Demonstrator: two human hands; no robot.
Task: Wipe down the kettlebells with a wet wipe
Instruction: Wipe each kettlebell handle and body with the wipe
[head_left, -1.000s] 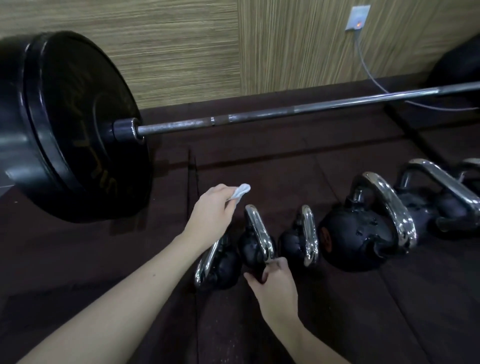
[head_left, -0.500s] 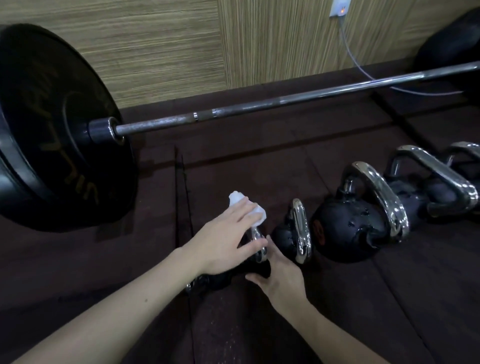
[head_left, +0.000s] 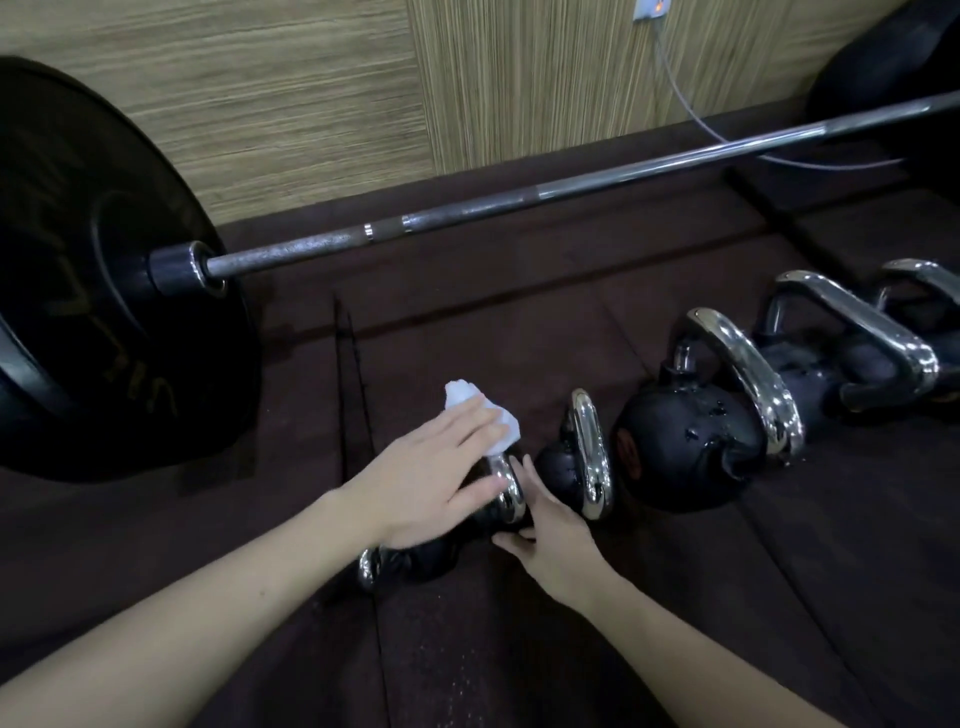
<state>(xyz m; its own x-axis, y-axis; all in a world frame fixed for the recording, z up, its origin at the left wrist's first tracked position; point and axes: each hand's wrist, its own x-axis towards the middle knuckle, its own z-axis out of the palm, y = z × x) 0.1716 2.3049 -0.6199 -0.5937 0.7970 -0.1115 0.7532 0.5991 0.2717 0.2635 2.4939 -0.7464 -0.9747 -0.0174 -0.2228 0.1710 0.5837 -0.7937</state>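
Note:
A row of black kettlebells with chrome handles lies on the dark floor mat. My left hand (head_left: 436, 483) presses a white wet wipe (head_left: 480, 415) onto the chrome handle of a small kettlebell (head_left: 506, 491); most of that kettlebell is hidden under the hand. My right hand (head_left: 556, 535) rests against the same kettlebell's right side, fingers on it. Another small kettlebell (head_left: 576, 462) stands just to the right. A larger one (head_left: 696, 441) with water drops on it follows, then two more at the right edge. A further small kettlebell (head_left: 395, 564) peeks out under my left wrist.
A loaded barbell (head_left: 519, 200) lies across the floor behind the kettlebells, with a big black plate (head_left: 104, 291) at the left. A wood-panel wall stands behind, with a socket and a grey cable (head_left: 691, 104) at the upper right.
My left hand has come down with the wipe from above the small kettlebell onto its chrome handle. My right hand has stayed at that kettlebell. The camera has shifted slightly right.

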